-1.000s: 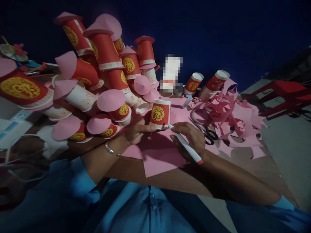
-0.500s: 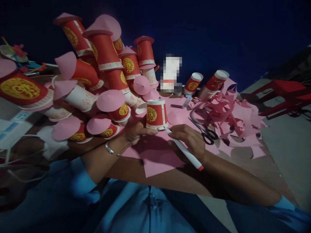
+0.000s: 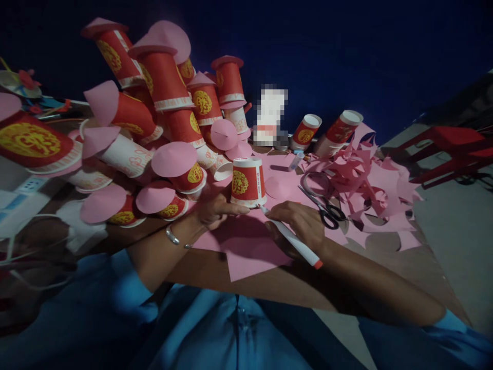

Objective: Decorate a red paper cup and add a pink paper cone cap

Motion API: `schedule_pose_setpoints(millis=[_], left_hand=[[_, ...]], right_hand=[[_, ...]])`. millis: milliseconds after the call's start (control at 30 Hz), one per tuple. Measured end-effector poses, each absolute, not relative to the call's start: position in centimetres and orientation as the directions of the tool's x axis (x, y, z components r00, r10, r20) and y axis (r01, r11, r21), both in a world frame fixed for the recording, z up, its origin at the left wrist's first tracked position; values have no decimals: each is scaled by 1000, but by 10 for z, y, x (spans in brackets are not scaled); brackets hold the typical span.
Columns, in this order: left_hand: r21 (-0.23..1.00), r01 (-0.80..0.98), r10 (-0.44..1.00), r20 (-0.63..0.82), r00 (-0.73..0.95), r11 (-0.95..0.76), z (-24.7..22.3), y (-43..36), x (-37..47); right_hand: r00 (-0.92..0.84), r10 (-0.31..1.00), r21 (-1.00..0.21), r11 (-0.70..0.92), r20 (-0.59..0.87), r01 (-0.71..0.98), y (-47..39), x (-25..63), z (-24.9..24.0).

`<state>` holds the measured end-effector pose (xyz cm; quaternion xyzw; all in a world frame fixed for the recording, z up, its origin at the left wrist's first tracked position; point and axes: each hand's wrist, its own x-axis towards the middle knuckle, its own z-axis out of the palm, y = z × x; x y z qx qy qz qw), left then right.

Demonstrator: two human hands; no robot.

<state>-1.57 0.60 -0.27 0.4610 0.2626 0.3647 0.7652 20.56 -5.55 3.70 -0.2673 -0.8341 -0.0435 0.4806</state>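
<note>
A red paper cup (image 3: 248, 180) with a yellow emblem stands in front of me, its wider white rim at the bottom. My left hand (image 3: 216, 209) grips it low on the left, the thumb along the rim. Between the fingers of my right hand (image 3: 298, 222) is a white marker pen (image 3: 295, 244) with a red end. The pen's tip meets or nearly meets the cup's lower rim, where small dark marks show. Under both hands lies a pink paper sheet (image 3: 256, 252). Black-handled scissors (image 3: 330, 213) rest right of my right hand.
Several cups with pink paper cone hats (image 3: 175, 159) are piled on the left. Pink paper scraps (image 3: 385, 190) heap up on the right, beside a tape roll (image 3: 316, 184). Two bare red cups (image 3: 306, 132) stand at the back. A red stool (image 3: 450, 149) is beyond the table.
The pen tip has shifted slightly down and left along the cup's rim. The right hand moved a little with it; the left hand keeps its hold, and the view has shifted slightly.
</note>
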Motion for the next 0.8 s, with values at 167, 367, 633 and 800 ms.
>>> schedule_pose_setpoints(millis=[167,367,633,800], left_hand=[[906,-270,789,-103,606,325,-2,7,-17],[899,-306,780,-62,622,315,0,6,-16],[890,-321,778,-57,626,323,-3,7,-17],[895,-318,772,-43,634,312,2,6,-15]], right_hand=[[-384,405,-190,852,829,488,-55,206,36],[-390,417,-197,848,821,492,-55,206,36],[-382,398,-189,857,834,480,-54,204,34],[-373,409,-196,848,833,492,-53,205,33]])
